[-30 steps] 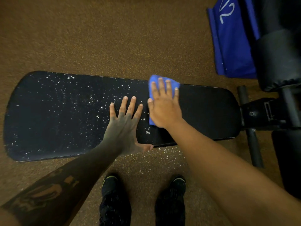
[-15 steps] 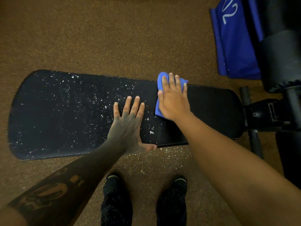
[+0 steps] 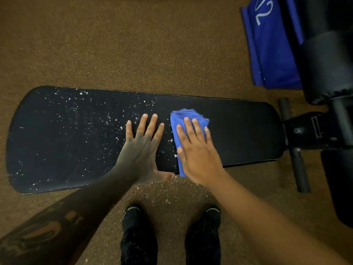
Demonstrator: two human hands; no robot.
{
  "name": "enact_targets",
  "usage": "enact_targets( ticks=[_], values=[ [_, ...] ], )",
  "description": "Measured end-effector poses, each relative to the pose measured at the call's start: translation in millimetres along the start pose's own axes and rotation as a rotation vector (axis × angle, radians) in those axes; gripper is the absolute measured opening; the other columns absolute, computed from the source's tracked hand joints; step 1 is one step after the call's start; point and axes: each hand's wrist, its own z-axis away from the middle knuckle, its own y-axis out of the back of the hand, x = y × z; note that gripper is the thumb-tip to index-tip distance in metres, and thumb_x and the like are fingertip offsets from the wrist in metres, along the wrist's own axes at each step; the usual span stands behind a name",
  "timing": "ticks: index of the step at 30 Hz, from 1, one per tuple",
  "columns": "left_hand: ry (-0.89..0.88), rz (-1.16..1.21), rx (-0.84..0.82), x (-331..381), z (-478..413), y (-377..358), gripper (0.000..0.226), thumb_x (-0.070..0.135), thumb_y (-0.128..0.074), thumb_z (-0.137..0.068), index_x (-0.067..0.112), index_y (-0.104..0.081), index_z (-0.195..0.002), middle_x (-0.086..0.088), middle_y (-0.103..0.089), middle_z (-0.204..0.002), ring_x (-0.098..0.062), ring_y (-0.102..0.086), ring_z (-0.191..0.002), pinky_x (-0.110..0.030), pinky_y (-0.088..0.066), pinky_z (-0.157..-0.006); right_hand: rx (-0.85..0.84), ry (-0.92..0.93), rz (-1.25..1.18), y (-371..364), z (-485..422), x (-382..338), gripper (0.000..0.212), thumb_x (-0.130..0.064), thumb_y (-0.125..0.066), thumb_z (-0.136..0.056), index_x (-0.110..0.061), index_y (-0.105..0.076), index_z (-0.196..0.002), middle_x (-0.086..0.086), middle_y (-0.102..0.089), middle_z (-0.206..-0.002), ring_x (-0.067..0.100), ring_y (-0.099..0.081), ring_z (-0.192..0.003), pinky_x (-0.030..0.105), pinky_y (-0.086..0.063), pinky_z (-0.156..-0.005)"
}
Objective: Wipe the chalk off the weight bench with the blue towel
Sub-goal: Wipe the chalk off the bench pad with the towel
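Observation:
A long black weight bench pad (image 3: 244, 131) lies across the view over brown floor. White chalk specks (image 3: 76, 119) cover its left half and middle; the right part looks dark and clean. My right hand (image 3: 198, 153) presses flat on the blue towel (image 3: 181, 117), which is bunched under the palm near the pad's near edge, just right of the middle. My left hand (image 3: 141, 146) rests flat on the pad with fingers spread, right beside the towel, thumb at the near edge.
The bench's black frame and foot bar (image 3: 298, 165) stick out at the right. A blue mat or bag with white digits (image 3: 271, 44) lies at the top right beside black padded rollers (image 3: 328, 66). My two dark shoes (image 3: 139, 234) stand on chalk-dusted floor below.
My right hand has pulled the towel from the pad's far edge back toward the near edge. The left hand has stayed in place.

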Motion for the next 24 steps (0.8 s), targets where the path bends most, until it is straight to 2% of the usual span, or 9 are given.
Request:
enact_targets(
  ticks=[1,5,6,8,10,14,17,20,24],
  values=[
    [-0.002,-0.001,-0.002,-0.3,-0.2,0.0,0.147,0.107,-0.024,-0.049,0.011,0.014,-0.154,-0.015,0.026,-0.162,-0.036,0.023,-0.149,-0.067,0.003,-0.117,0.012,-0.034,-0.003,-1.1,0.0,6.1,0.061,-0.039,-0.019,-0.102,-0.017,-0.01,-0.158,0.01,-0.003,-0.167,0.029,0.004,-0.153,0.056,-0.01,-0.122],
    [-0.014,-0.006,-0.005,-1.6,-0.1,-0.2,0.148,0.107,-0.024,-0.048,0.012,0.019,-0.153,-0.015,0.029,-0.161,-0.036,0.025,-0.148,-0.067,0.004,-0.118,0.082,-0.396,-0.07,-1.9,-1.4,9.2,0.061,-0.038,-0.02,-0.103,-0.014,-0.008,-0.157,0.015,0.003,-0.166,0.032,0.007,-0.153,0.054,-0.006,-0.122],
    [-0.016,-0.005,-0.003,-1.7,0.1,-0.1,0.148,0.107,-0.024,-0.048,0.012,0.019,-0.153,-0.015,0.029,-0.161,-0.036,0.025,-0.148,-0.067,0.003,-0.118,0.069,-0.363,-0.081,-3.0,1.8,-0.5,0.061,-0.039,-0.019,-0.103,-0.013,-0.005,-0.158,0.015,0.006,-0.166,0.032,0.01,-0.152,0.054,-0.004,-0.123],
    [-0.014,0.001,0.004,-1.3,0.4,0.3,0.148,0.107,-0.024,-0.049,0.012,0.016,-0.153,-0.015,0.028,-0.161,-0.036,0.024,-0.149,-0.067,0.003,-0.118,0.011,-0.156,-0.043,-6.9,14.6,-15.7,0.062,-0.039,-0.018,-0.104,-0.014,-0.001,-0.158,0.014,0.009,-0.166,0.031,0.014,-0.152,0.054,-0.004,-0.123],
    [-0.013,0.006,0.004,-1.2,0.5,0.5,0.148,0.108,-0.023,-0.047,0.012,0.016,-0.154,-0.015,0.028,-0.161,-0.036,0.024,-0.149,-0.067,0.003,-0.118,-0.012,-0.03,0.006,-6.5,21.2,-9.4,0.062,-0.04,-0.019,-0.103,-0.016,-0.005,-0.158,0.011,0.004,-0.166,0.029,0.01,-0.152,0.056,-0.009,-0.122],
    [-0.031,-0.006,0.001,-3.2,-0.2,0.3,0.149,0.108,-0.022,-0.046,0.013,0.016,-0.154,-0.016,0.027,-0.161,-0.037,0.023,-0.149,-0.067,0.004,-0.118,0.039,-0.307,-0.027,-2.9,13.9,8.4,0.063,-0.046,-0.02,-0.102,-0.02,-0.008,-0.158,0.015,0.002,-0.166,0.034,0.006,-0.152,0.056,-0.01,-0.122],
    [-0.049,-0.011,0.005,-4.9,-0.3,1.2,0.147,0.108,-0.021,-0.046,0.015,0.015,-0.154,-0.016,0.027,-0.161,-0.037,0.022,-0.149,-0.067,0.004,-0.118,0.017,-0.251,-0.004,-3.8,14.6,-2.2,0.067,-0.049,-0.017,-0.101,-0.018,-0.002,-0.158,0.017,0.006,-0.165,0.035,0.008,-0.152,0.057,-0.008,-0.122],
    [-0.068,-0.015,0.016,-7.9,1.4,2.3,0.146,0.109,-0.016,-0.045,0.017,0.013,-0.155,-0.016,0.025,-0.162,-0.037,0.022,-0.149,-0.067,0.005,-0.118,0.037,-0.202,0.015,3.2,13.3,6.8,0.064,-0.047,-0.018,-0.101,-0.021,-0.006,-0.158,0.015,0.005,-0.166,0.035,0.008,-0.152,0.058,-0.003,-0.121],
    [-0.094,-0.031,-0.004,-12.6,0.2,1.8,0.146,0.11,-0.015,-0.045,0.018,0.014,-0.155,-0.016,0.026,-0.162,-0.038,0.022,-0.149,-0.067,0.004,-0.117,0.018,-0.169,0.012,-0.9,7.7,15.5,0.06,-0.044,-0.018,-0.102,-0.023,-0.009,-0.158,0.009,0.002,-0.167,0.031,0.004,-0.153,0.062,-0.012,-0.119]
  ],
)
